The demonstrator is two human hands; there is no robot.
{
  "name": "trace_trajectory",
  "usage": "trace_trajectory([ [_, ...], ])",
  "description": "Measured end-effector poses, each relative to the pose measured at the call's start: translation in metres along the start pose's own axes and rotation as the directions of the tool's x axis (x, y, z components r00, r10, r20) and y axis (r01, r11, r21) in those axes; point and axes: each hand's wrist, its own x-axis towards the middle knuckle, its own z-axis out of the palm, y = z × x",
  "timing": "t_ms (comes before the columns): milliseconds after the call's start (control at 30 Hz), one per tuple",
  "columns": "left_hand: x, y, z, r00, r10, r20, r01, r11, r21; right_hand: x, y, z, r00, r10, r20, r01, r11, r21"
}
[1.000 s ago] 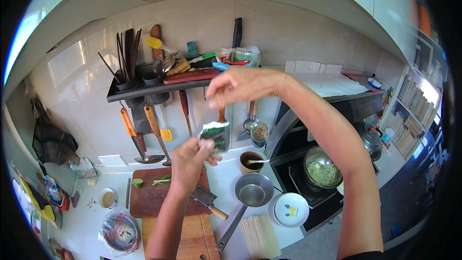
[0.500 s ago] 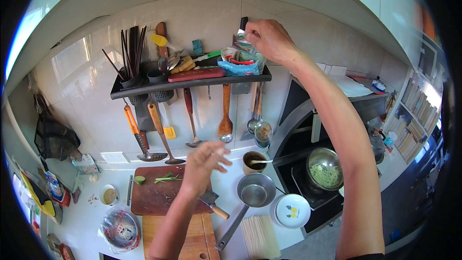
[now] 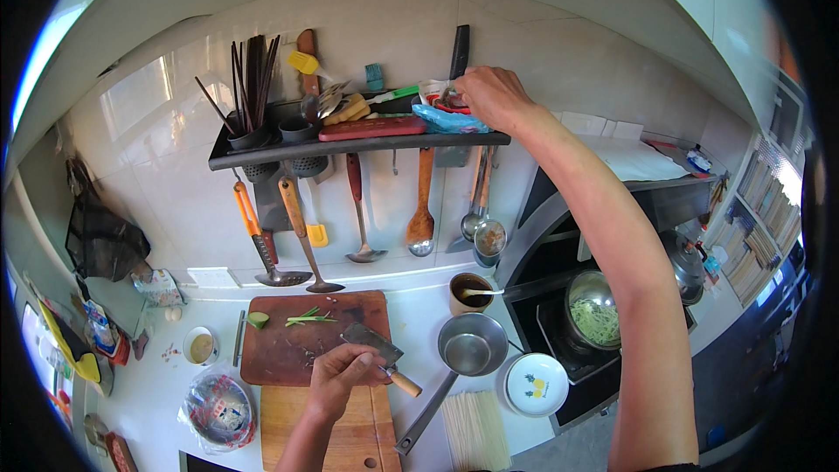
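My right hand [image 3: 496, 93] is raised to the right end of the black wall shelf [image 3: 350, 150], its fingers closed among small plastic packets [image 3: 447, 118], one of them blue. What its fingertips grip is hidden. My left hand [image 3: 343, 376] is low over the boards, fingers curled together beside the cleaver [image 3: 371, 341]; whether anything is in them is hidden. The cleaver lies on the right part of the dark red-brown cutting board [image 3: 271, 354], its wooden handle over the edge. Green strips [image 3: 310, 317] and a green vegetable end [image 3: 258, 320] lie on that board.
Ladles and turners hang below the shelf, among them a wooden spoon [image 3: 420, 223]. To the right stand a saucepan [image 3: 473, 345], a brown pot [image 3: 463, 297], white plates [image 3: 536, 385] and noodles [image 3: 476, 428]. A steel pan [image 3: 594, 310] with green shreds sits on the stove.
My right hand has come down from above the shelf into the packets. My left hand has moved down from above the board to beside the cleaver, and its spread fingers have curled together.
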Motion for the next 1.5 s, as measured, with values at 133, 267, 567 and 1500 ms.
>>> trace_trajectory([
  [133,-0.012,-0.008,-0.014,0.999,0.014,-0.049,-0.015,1.000,-0.014,-0.001,-0.013,-0.004,0.972,0.086,0.219,-0.109,0.989,0.099],
  [267,-0.021,-0.008,-0.007,0.997,0.022,-0.073,-0.025,0.999,-0.048,-0.021,-0.008,-0.003,0.966,-0.021,-0.258,0.059,0.988,0.142],
  [567,-0.064,-0.060,-0.032,0.982,0.019,-0.187,-0.060,0.974,-0.221,-0.218,-0.153,0.002,0.954,-0.152,-0.260,0.286,0.727,0.624],
  [1500,-0.150,-0.207,0.417,0.891,0.210,0.401,-0.427,0.688,0.587,-0.717,0.013,-0.159,0.379,0.734,0.564,0.032,-0.619,0.784],
])
